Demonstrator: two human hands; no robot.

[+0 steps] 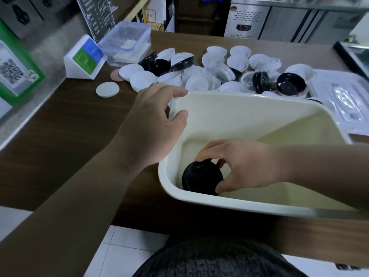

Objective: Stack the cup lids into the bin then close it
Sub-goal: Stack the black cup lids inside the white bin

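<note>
Gripping black cup lids [201, 179] on edge in the bin's [239, 204] near-left corner with the right hand [249, 166], left hand [155, 120] clamped on its far-left rim, nearer the loose lids [199, 80] beyond.

The bin [249, 204] sits on the counter [69, 126], loose lids [199, 80] piled behind it, one lid stack [201, 177] inside.

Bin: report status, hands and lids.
Left hand grips bin rim, far-left corner. Right hand holds black lid stack inside bin, near-left corner. Loose lids piled on counter behind. Nothing blocking.
</note>
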